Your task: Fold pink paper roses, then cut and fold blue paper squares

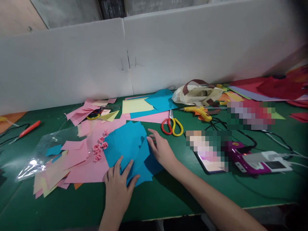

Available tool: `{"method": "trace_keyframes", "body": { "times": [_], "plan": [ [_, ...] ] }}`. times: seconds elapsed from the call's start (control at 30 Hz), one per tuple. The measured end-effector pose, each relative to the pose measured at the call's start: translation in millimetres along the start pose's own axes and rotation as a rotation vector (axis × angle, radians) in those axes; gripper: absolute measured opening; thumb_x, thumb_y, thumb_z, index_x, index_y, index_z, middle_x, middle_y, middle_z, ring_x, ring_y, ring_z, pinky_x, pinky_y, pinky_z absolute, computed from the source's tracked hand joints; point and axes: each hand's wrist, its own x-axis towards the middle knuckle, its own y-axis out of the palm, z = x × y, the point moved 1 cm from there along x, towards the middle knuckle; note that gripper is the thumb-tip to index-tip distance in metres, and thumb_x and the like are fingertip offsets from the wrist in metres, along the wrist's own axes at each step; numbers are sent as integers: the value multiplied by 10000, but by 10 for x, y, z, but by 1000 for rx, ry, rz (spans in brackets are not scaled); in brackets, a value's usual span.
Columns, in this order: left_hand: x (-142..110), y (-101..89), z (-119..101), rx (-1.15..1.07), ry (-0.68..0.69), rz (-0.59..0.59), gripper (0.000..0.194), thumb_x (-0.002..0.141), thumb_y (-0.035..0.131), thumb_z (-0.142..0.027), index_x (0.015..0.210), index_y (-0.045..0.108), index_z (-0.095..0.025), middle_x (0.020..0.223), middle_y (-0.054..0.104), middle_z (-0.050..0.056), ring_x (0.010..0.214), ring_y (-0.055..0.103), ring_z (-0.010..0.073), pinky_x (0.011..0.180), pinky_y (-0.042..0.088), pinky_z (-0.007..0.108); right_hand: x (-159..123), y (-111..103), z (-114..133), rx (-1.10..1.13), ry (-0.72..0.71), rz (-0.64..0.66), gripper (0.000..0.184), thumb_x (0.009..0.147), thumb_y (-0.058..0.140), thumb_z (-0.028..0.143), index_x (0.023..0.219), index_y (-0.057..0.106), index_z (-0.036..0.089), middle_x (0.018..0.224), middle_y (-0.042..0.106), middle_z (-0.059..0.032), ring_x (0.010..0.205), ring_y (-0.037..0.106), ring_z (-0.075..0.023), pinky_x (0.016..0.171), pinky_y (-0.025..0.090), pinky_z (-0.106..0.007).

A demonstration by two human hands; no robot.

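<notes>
Blue sheets of paper (pixel 130 141) lie overlapping on the green table in front of me. My left hand (pixel 119 179) rests on their lower left part, fingers spread and nothing held. At the right side my right hand (pixel 160 146) has its thumb and fingertips at the edge of a raised blue sheet (pixel 143 160), gripping it; the fingertips partly hide the edge. Just left of the blue paper, several small folded pink paper flowers (pixel 97 148) sit on pink paper (pixel 89 171).
Red-and-yellow-handled scissors (pixel 172 125), a yellow glue gun (pixel 199 112) and a cloth bag (pixel 196 96) lie further back. To the right are a phone (pixel 207 154) and a purple power strip (pixel 252 160) with cables. Paper scraps and a plastic bag (pixel 35 166) lie left. A white partition (pixel 96 67) stands behind.
</notes>
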Motion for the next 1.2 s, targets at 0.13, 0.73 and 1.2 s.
{"method": "trace_keyframes", "body": {
  "times": [0.13, 0.73, 1.2],
  "plan": [
    [12, -11, 35, -176, -42, -60, 321, 901, 418, -371, 1037, 670, -225, 1257, 516, 125, 1005, 534, 298, 828, 439, 499, 40, -6, -45, 159, 55, 16, 371, 875, 418, 264, 1228, 485, 169, 1062, 647, -124, 832, 638, -194, 727, 498, -331],
    [560, -176, 176, -841, -331, 376, 866, 739, 616, -353, 1444, 142, -187, 1237, 559, 177, 1070, 587, 312, 795, 528, 421, 187, 174, -280, 477, 33, -69, 811, 673, 711, 363, 1370, 300, 305, 1254, 403, -102, 1007, 582, -208, 868, 509, -384],
    [1258, 187, 17, -1148, -97, 276, 708, 780, 568, -314, 1398, 266, -150, 1435, 378, 153, 1266, 426, 284, 1003, 399, 413, 334, 41, -342, 612, 106, -236, 427, 755, 626, 382, 1130, 592, 181, 867, 619, -42, 745, 606, -161, 726, 535, -320]
  ]
}}
